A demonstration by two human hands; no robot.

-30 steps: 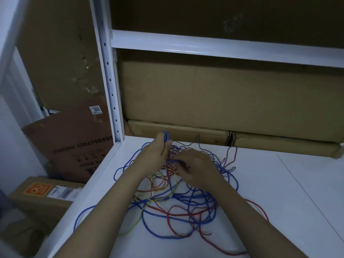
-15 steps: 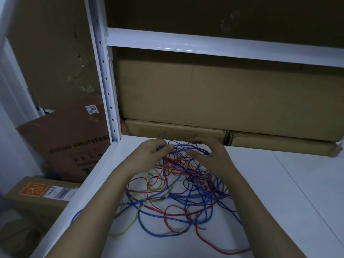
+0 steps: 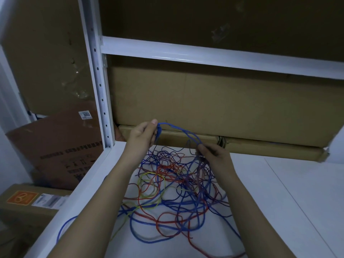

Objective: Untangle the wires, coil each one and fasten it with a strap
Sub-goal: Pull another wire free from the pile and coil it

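A tangle of thin blue, red and yellow wires lies on the white shelf surface. My left hand is raised at the back of the pile and pinches a bent end of a blue wire. That blue wire arcs to the right and down into my right hand, which grips a lifted bunch of blue and red strands above the pile. One blue loop hangs over the shelf's left edge. No strap is visible.
A white perforated upright post and a white crossbeam frame the shelf. Large cardboard boxes stand right behind the wires. More boxes sit on the floor to the left, below the shelf edge.
Both hands have risen from the pile and moved apart. The left hand has drawn a blue wire up and left, so an arc of it now spans between the hands.
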